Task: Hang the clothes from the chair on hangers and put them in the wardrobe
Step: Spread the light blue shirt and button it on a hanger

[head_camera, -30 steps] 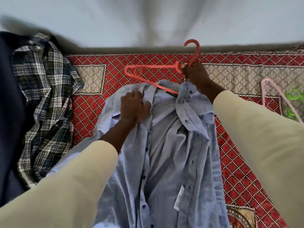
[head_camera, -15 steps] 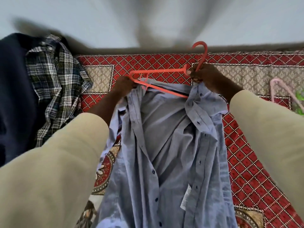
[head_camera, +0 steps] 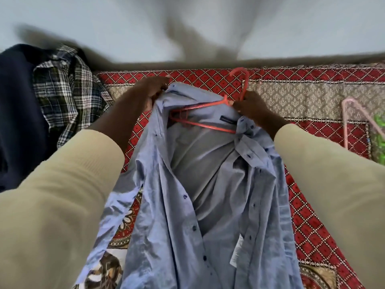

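Centre of frame: light blue button-up shirt (head_camera: 208, 195), spread open on a red patterned bedspread (head_camera: 312, 215), coral plastic hanger (head_camera: 203, 114) lying inside its collar. Left hand (head_camera: 151, 90) gripping the shirt's left shoulder fabric, fingers curled round it. Right hand (head_camera: 253, 106) pinching the hanger at the base of its hook. At upper left, a plaid shirt (head_camera: 68, 97) beside a dark navy garment (head_camera: 18, 113). At right edge, a pink hanger (head_camera: 354, 119).
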